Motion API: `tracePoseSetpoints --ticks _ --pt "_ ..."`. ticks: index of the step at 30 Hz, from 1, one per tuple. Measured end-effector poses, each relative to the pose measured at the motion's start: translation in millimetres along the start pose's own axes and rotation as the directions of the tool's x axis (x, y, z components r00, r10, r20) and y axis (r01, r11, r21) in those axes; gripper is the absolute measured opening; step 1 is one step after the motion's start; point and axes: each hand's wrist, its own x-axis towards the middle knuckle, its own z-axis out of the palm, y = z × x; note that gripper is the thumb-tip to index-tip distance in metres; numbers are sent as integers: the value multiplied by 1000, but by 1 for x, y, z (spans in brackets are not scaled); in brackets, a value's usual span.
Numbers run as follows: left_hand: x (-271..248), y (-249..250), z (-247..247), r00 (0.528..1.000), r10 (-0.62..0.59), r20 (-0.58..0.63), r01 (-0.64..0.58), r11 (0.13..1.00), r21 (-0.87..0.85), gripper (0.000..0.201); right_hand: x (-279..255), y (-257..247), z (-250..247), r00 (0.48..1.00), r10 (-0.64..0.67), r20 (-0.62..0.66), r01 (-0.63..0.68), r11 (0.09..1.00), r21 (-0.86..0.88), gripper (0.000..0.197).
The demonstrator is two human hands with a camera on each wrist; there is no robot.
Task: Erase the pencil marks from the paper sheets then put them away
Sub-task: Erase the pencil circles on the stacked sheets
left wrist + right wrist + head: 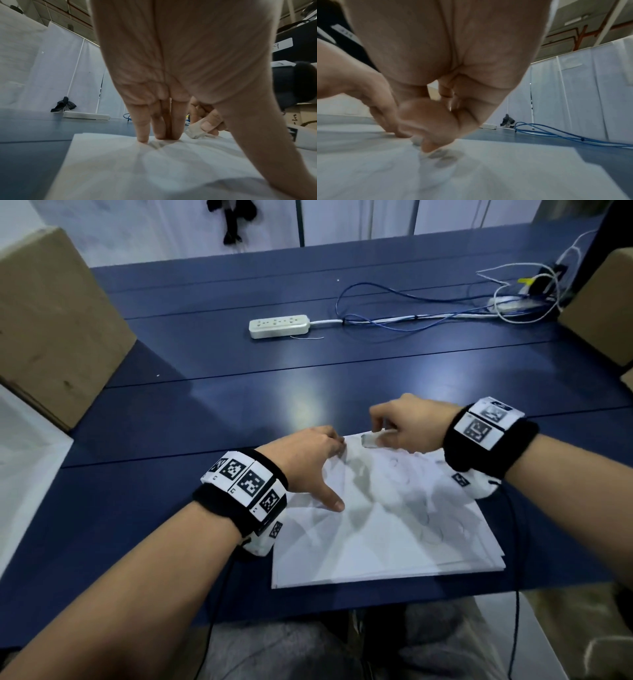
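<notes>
While gripped, eraser [370,438] tilts paperward—

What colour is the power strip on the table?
Off-white power strip, clearest in the head view.

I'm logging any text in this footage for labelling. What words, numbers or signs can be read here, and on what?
No full word reads clearly.
White label on dark gear, left wrist view: one character, perhaps "9" or "6", cut off.
White label, right wrist view: digits, too blurred to read.
Cardboard box: dark handwriting, illegible.
Wristbands: square black-and-white code markers, no letters.
Paper sheets: faint pencil scribbles only.
</notes>
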Motion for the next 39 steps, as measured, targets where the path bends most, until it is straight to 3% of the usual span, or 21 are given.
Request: tracePoseSetpoints --ticks 5,9,11,13,15,17,20,22,24,28,30,32,34,37,39 --pt "2 -1 1 1000 7 -7 -7 1000 -19 100 -24 -21 14 943 -138 302 80 977 196 12" --pt "0 0 -1 1000 9 -6 -9 1000 -8 97 -4 -4 3 999 1 35 0 1000 -31 23" --pt "-2 1 0 1000 11 -2 -11 1000 7 98 -1 5 0 1000 20 -19 -20 1000 -7 31" --pt "-3 0 1 1000 4 -4 -4 1000 9 96 -8 2 3 995 -34 97 28 998 63 18" --pt "-2 -2 2 1000 -2 13 1 1000 24 98 -18 -8 9 949 -112 294 54 979 199 9" --pt "-2 -1 0 999 -2 37 0 998 59 101 -23 -12 12 925 -145 352 67 972 224 8" --pt "-2 -1 -4 999 14 48 -18 997 80 105 -8 0 4 990 2 141 -12 998 68 9" --pt "-4 -4 -6 996 20 87 -28 995 93 117 -3 8 1 998 59 15 -59 998 18 11" --pt "-7 -10 -5 991 11 134 -22 996 85 126 -10 9 3 999 18 34 -18 1000 13 14" --pt "-13 -15 0 987 2 159 -8 999 37 127 -32 -9 13 932 -129 338 59 976 211 8" --pt "-11 -12 -1 987 2 158 -11 998 56 127 -27 -7 10 963 -86 254 50 988 146 15" --pt "-11 -8 -4 987 -4 160 -8 997 75 126 -12 2 2 996 3 88 -4 1000 17 23" --pt "-12 -6 -4 986 -11 168 -3 996 85 126 -7 9 -2 999 43 7 -43 999 -12 16" --pt "-12 -6 -3 986 -16 164 1 996 88 127 -19 4 4 986 -40 162 22 994 110 10" --pt "-11 -6 -3 986 -19 167 2 995 98 128 -30 -7 11 939 -124 319 55 975 217 9"
